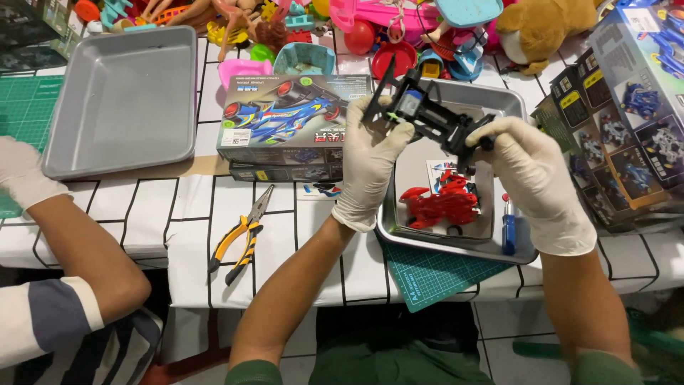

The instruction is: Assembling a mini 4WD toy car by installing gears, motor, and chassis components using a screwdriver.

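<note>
Black toy-car chassis [427,114] sits gripped between both gloved hands, left hand [370,160] and right hand [531,178], above the metal tray [456,246] (red body shell [442,203] inside); a loose pinch could drop small parts.

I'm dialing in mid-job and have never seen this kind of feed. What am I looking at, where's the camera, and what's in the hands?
There is one view, from a camera on the person's head, looking down. No machine: two gloved hands. The left hand and right hand together hold a black toy car chassis above a metal tray that contains red plastic parts. On the checked tablecloth lie yellow-handled pliers, a blue screwdriver, a model car box and a second, grey tray. The arm at far left belongs to another person.
</note>
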